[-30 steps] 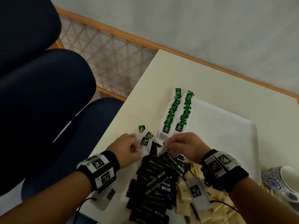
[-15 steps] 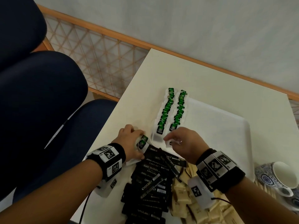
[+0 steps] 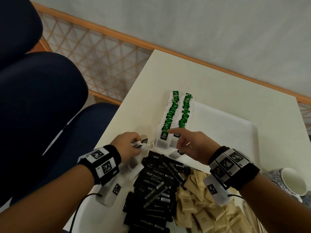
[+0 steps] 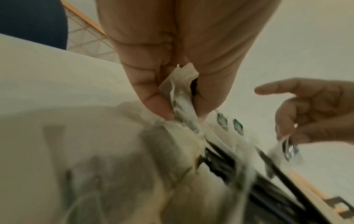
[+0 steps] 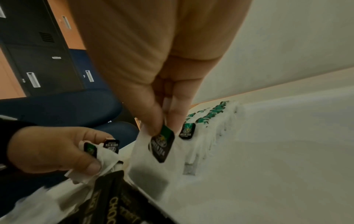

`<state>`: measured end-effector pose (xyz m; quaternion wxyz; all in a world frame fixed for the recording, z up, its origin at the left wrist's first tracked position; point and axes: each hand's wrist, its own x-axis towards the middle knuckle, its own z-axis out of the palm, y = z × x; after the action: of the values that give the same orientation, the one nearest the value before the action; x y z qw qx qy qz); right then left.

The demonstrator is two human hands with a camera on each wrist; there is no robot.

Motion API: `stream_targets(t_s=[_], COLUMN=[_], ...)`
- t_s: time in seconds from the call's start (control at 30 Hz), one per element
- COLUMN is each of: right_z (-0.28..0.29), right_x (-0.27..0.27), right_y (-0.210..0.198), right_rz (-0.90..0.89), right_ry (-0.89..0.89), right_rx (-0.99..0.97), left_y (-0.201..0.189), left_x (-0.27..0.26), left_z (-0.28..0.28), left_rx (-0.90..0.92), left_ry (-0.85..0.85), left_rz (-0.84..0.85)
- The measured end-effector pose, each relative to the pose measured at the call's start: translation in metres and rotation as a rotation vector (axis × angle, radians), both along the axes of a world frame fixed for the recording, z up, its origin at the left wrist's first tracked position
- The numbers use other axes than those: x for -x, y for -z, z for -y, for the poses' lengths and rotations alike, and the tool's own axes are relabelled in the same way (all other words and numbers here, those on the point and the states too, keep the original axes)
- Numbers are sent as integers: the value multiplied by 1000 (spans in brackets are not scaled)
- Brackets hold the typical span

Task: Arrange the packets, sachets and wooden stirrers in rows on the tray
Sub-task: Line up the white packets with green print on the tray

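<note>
Two rows of green-tagged tea bags (image 3: 176, 115) lie along the left side of the white tray (image 3: 235, 132). My right hand (image 3: 178, 147) hovers at the near end of the rows and pinches one tea bag (image 5: 161, 145) by its tag between thumb and middle finger, index finger stretched out. My left hand (image 3: 136, 145) is just left of the tray and grips a small bunch of tea bags (image 4: 182, 98), which also shows in the right wrist view (image 5: 101, 150). A heap of black Chocmet sachets (image 3: 156, 187) and a pile of beige packets (image 3: 202, 207) lie in front of both hands.
A blue-patterned cup (image 3: 292, 182) stands at the right edge, beside the tray's near corner. The table's left edge (image 3: 117, 120) runs close to my left hand, with dark blue chairs (image 3: 42, 98) beyond it. The right part of the tray is bare.
The hands, close together over the black sachets a second ago, have drawn apart. The right hand now hangs a tea bag at the near end of the rows with its index finger extended.
</note>
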<state>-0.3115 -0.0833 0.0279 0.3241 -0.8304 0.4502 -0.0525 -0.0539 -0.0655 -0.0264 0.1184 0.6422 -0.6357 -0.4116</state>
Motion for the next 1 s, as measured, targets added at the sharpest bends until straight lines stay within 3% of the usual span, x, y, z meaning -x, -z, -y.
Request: stream_targets(t_s=[0.13, 0.3, 0.57, 0.7, 0.77, 0.87, 1.0], right_z=[11, 26, 37, 33, 29, 20, 15], right_x=[-9, -22, -29, -28, -27, -35, -45], right_y=[-2, -1, 8, 2, -1, -4, -1], right_rz=[-152, -347, -379, -345, -216, 32, 118], right_ry=[-7, -65, -98, -81, -57, 44, 150], right_rx=[-78, -75, 0, 61, 92, -59, -173], left_y=[-3, -9, -16, -18, -19, -19, -20], left_x=[-6, -4, 4, 10, 14, 20, 27], left_z=[5, 9, 9, 8, 8, 6, 5], left_rx=[-82, -153, -208, -214, -224, -222, -219], left_ry=[-128, -147, -141, -118, -101, -72, -97], left_rz=[-194, -317, -376, -386, -401, -425, -480])
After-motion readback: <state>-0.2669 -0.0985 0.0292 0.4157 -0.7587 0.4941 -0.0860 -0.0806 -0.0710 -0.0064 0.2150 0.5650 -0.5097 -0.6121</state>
